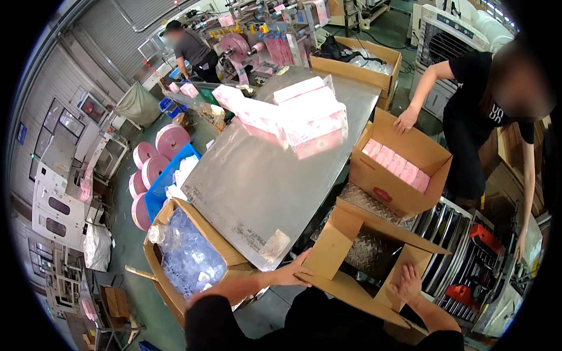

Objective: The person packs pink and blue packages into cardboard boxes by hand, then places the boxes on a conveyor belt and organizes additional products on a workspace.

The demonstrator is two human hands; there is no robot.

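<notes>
An unfolded cardboard box stands in front of me, and patterned metal plate shows through its open middle. At the near left corner, my left hand grips the cardboard edge. My right hand lies flat with fingers spread against the inside of a right-hand panel. Just beyond is another open carton holding a row of pink packs. A co-worker's hand rests on that carton's far edge. Clear-wrapped bundles of pink-and-white packs lie on the steel table.
To my left stands a carton of clear plastic bags. Pink film rolls are stacked beside a blue bin. A roller conveyor with red-topped parts runs at right. Another person works by the far machine.
</notes>
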